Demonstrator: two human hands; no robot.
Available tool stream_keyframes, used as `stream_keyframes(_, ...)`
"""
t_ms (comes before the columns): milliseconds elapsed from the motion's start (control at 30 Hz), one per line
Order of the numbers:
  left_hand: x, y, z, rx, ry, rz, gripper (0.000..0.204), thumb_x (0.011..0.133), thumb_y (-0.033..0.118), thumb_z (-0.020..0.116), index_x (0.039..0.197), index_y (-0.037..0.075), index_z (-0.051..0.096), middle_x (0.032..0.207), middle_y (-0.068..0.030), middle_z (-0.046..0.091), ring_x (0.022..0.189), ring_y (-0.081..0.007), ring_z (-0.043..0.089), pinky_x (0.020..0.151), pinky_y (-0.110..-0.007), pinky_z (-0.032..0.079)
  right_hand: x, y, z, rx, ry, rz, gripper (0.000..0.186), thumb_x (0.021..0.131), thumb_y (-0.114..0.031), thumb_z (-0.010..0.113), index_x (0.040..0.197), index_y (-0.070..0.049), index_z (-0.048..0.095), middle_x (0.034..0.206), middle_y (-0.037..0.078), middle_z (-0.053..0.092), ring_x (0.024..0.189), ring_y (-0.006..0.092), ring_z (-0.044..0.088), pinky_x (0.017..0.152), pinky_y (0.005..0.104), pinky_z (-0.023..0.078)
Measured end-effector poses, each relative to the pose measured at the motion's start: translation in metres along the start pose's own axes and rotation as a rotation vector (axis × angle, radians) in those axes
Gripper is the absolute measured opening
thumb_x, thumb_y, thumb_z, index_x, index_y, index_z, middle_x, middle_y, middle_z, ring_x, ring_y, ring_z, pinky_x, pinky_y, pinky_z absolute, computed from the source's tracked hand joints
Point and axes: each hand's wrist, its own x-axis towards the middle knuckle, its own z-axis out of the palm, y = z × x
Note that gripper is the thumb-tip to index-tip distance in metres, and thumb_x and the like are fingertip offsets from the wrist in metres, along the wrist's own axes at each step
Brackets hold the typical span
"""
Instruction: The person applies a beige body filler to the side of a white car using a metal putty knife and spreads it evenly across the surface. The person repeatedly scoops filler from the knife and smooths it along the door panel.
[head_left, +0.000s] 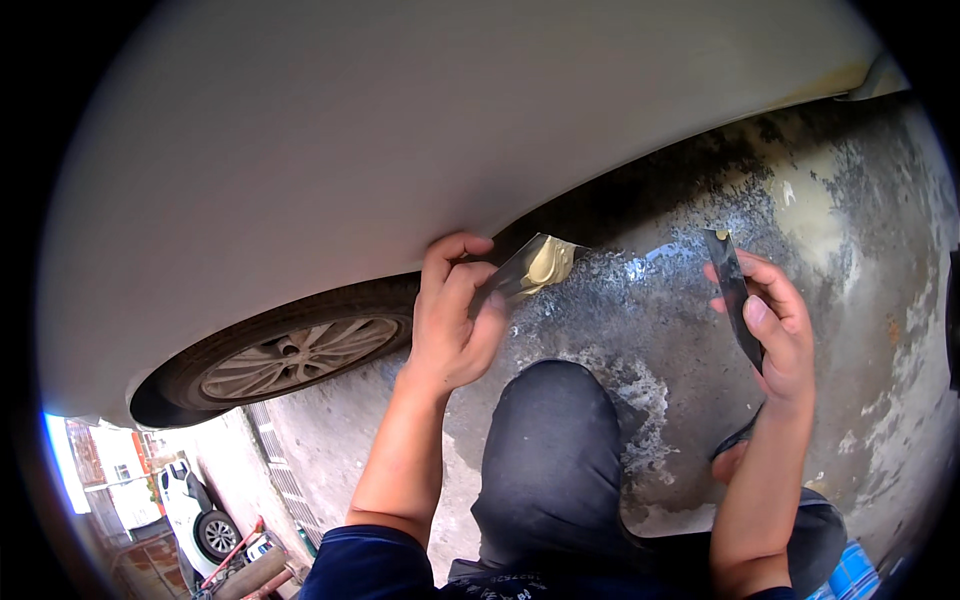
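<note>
My left hand (457, 315) is closed on a dark flat spreader plate (515, 272), close to the lower edge of a pale car body panel (330, 150). A thick dab of yellowish body filler (549, 262) lies on the plate's far end. Over to the right, my right hand (780, 325) grips a narrow dark putty knife (736, 300) held upright, with its thumb along the blade. A little yellowish filler (722, 235) sticks to the knife's tip. The two tools are well apart, and the knife touches neither the panel nor the plate.
A car wheel (300, 355) with a spoked rim sits left of my hands. Below lies a stained concrete floor (660, 330), with my bent knee (550, 440) close underneath. Farther off at lower left stands a white vehicle (195, 515). Something blue (850, 572) lies at lower right.
</note>
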Motion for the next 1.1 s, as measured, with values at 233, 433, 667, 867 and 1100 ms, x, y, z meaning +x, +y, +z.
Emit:
stream_keyframes(233, 0.019, 0.017, 0.002, -0.116, -0.047, -0.051, 0.020, 0.076, 0.002, 0.058, 0.096, -0.001, 0.055, 0.117, -0.0206, 0.049, 0.107, -0.0306, 0.049, 0.093, -0.038, 0.040, 0.004, 0.004, 0.010, -0.004, -0.030, 0.010, 0.046, 0.090, -0.025, 0.061, 0.125, 0.005, 0.053, 0.132, 0.014, 0.052, 0.116, 0.0230, 0.056, 0.090, 0.0315, 0.049)
stream_keyframes(433, -0.002, -0.002, 0.006, -0.179, 0.030, -0.060, 0.022, 0.076, 0.000, 0.058, 0.098, -0.001, 0.057, 0.116, -0.0202, 0.048, 0.098, -0.0297, 0.054, 0.084, -0.037, 0.046, 0.009, -0.001, 0.028, -0.046, -0.039, -0.034, 0.045, 0.088, -0.023, 0.063, 0.125, 0.001, 0.055, 0.133, 0.012, 0.051, 0.117, 0.0215, 0.055, 0.092, 0.0316, 0.046)
stream_keyframes(667, -0.117, 0.036, 0.009, -1.097, 0.379, -0.650, 0.028, 0.078, 0.004, 0.057, 0.105, 0.000, 0.051, 0.111, -0.0150, 0.058, 0.106, -0.0237, 0.055, 0.096, -0.036, 0.042, 0.026, 0.016, 0.130, -0.944, -0.003, -0.585, 0.045, 0.079, -0.016, 0.068, 0.123, -0.011, 0.061, 0.131, 0.010, 0.049, 0.116, 0.0355, 0.044, 0.099, 0.0462, 0.037)
stream_keyframes(867, -0.147, 0.071, 0.012, -1.279, 0.565, -0.965, 0.030, 0.075, 0.011, 0.055, 0.104, 0.004, 0.049, 0.090, -0.0115, 0.059, 0.076, -0.0221, 0.058, 0.067, -0.032, 0.050, 0.043, 0.037, 0.181, -1.011, 0.204, -0.702, 0.051, 0.075, -0.008, 0.071, 0.124, -0.014, 0.061, 0.136, 0.012, 0.043, 0.119, 0.0388, 0.037, 0.101, 0.0491, 0.034)
stream_keyframes(1100, -0.157, 0.057, 0.011, -1.287, 0.545, -0.945, 0.028, 0.078, 0.014, 0.054, 0.104, 0.007, 0.047, 0.077, -0.0092, 0.054, 0.059, -0.0193, 0.050, 0.046, -0.029, 0.042, 0.053, 0.061, 0.198, -1.086, 0.310, -0.752, 0.057, 0.072, -0.005, 0.070, 0.125, -0.022, 0.060, 0.137, 0.009, 0.039, 0.119, 0.0397, 0.035, 0.096, 0.0502, 0.034)
